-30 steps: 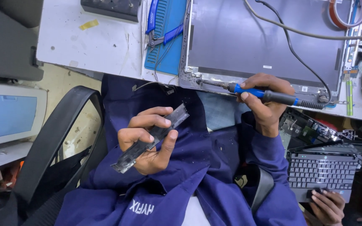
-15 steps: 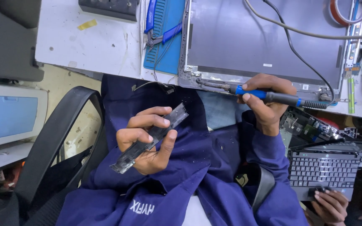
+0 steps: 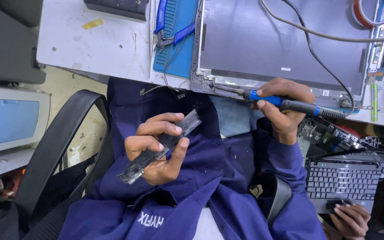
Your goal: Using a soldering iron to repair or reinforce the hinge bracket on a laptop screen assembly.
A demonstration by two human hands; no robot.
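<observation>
The left hand [image 3: 156, 149] gripped a dark strip [image 3: 160, 146] over the lap; the right hand [image 3: 285, 109] clasped the iron [image 3: 281, 101] (tip at the panel's [image 3: 281, 49] near edge), which needed steadiness.

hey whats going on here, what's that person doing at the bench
A person in a dark blue jacket works on a laptop lid panel lying on a white bench. The right hand holds a blue-handled soldering iron, tip at the panel's lower left corner. The left hand grips a long dark plastic strip over the lap. Someone else's hand rests by a keyboard.
</observation>
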